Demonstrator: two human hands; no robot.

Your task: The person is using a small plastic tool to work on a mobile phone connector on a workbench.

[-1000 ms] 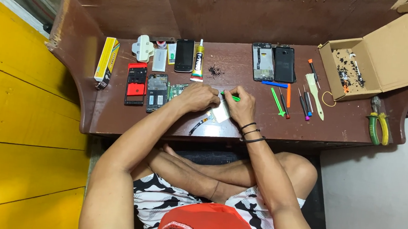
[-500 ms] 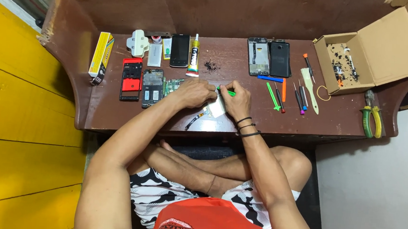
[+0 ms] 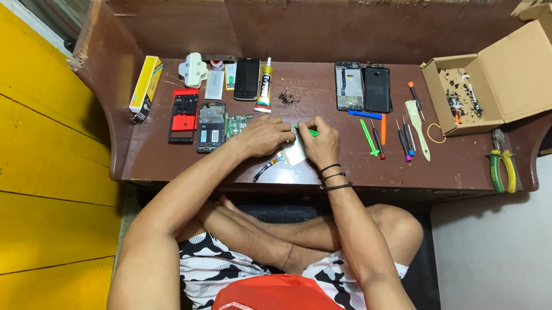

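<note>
A small flat pale part (image 3: 295,155), probably a thin phone component, lies near the front middle of the brown work table (image 3: 456,174), directly between the two hands, with a short dark ribbon-like strip (image 3: 263,171) trailing from it toward the table's front edge. It is judged to be light, thin and fragile, stiff in the flat but easily bent or cracked; the strip is judged soft and easily torn. Hold is best taken by the edges, with the flat held down against the table rather than pinched across the middle. The left hand (image 3: 266,135) is curled loosely, fingers bent down onto the table at the part's left edge; whether anything is clamped under it cannot be told. The right hand (image 3: 319,142) is closed in a pinch on a thin green tool (image 3: 310,132), its tip directed toward the left hand. The two hands are held close together, nearly touching. Green, orange and blue tools (image 3: 381,135) lie just to the right, and opened phones (image 3: 212,126) to the left.
</note>
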